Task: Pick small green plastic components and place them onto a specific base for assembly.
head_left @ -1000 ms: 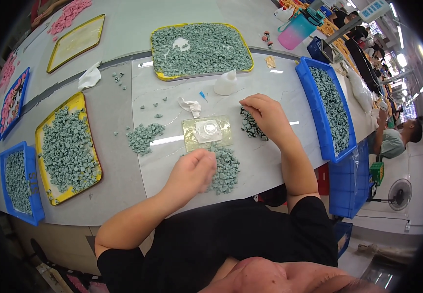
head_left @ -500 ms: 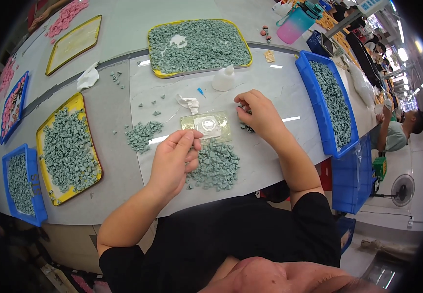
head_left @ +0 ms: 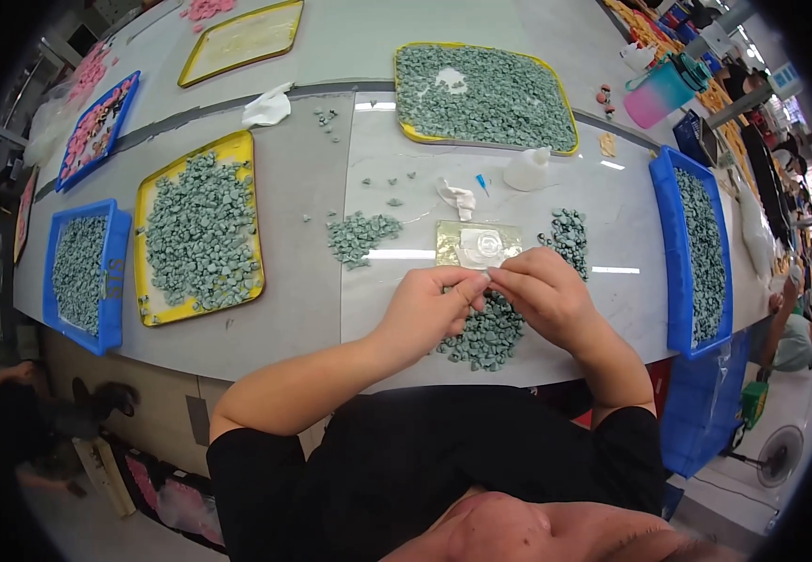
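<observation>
My left hand [head_left: 432, 307] and my right hand [head_left: 542, 290] meet fingertip to fingertip just in front of a small gold-coloured plate [head_left: 477, 244] with a clear blob on it. The fingers pinch something small and pale between them; it is too small to tell what. Under my hands lies a pile of small grey-green pieces [head_left: 487, 334]. A second pile [head_left: 568, 236] sits right of the plate and a third pile [head_left: 361, 234] left of it.
Yellow trays [head_left: 148, 234] [head_left: 486, 47] and blue trays [head_left: 111, 281] [head_left: 670, 253] hold many more green pieces. A small white bottle [head_left: 526, 170], crumpled tissue [head_left: 458, 197] and a pink-and-teal water bottle [head_left: 664, 91] stand further back. Another person sits at the right edge.
My left hand rose from the near pile and my right hand came back from the right pile. Both now meet in front of the plate.
</observation>
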Motion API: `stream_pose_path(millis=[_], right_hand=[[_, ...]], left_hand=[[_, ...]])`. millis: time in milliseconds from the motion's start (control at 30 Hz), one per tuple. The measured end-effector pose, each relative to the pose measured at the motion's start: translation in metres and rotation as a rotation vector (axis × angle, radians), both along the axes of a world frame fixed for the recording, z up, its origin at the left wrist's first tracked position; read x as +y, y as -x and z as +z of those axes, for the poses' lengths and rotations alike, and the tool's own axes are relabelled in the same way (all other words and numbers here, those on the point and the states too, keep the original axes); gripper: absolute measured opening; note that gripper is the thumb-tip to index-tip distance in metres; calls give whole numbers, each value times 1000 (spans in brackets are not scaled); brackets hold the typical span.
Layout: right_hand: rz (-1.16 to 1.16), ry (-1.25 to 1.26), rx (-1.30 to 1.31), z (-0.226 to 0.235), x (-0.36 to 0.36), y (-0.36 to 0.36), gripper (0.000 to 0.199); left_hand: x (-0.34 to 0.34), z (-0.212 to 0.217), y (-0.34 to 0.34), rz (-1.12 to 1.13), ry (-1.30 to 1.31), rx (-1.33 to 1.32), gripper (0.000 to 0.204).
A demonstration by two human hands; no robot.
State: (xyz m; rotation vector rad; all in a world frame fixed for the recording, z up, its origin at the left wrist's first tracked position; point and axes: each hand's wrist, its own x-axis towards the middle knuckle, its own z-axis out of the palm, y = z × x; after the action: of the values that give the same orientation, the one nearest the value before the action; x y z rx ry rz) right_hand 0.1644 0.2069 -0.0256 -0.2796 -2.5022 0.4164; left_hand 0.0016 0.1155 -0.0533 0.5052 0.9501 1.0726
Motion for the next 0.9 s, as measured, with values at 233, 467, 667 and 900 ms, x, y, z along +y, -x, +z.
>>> stream_pose_path(millis=[233,467,667,900], right_hand=[[49,13,-21,-1,6,-7,28],[-103,-56,-27,-12,27,-23,26],[-104,-187,-76,-16,32,-30,32],[-83,-267,-137,-18,29,-25,32]], left_hand=[[3,-4,-3,-20,-59,194,24],[10,-8,-10,132,-38,-103,25],[16,-5,-13,289,-3,-88,26],[15,-9,-8,243,-7,-153,27]])
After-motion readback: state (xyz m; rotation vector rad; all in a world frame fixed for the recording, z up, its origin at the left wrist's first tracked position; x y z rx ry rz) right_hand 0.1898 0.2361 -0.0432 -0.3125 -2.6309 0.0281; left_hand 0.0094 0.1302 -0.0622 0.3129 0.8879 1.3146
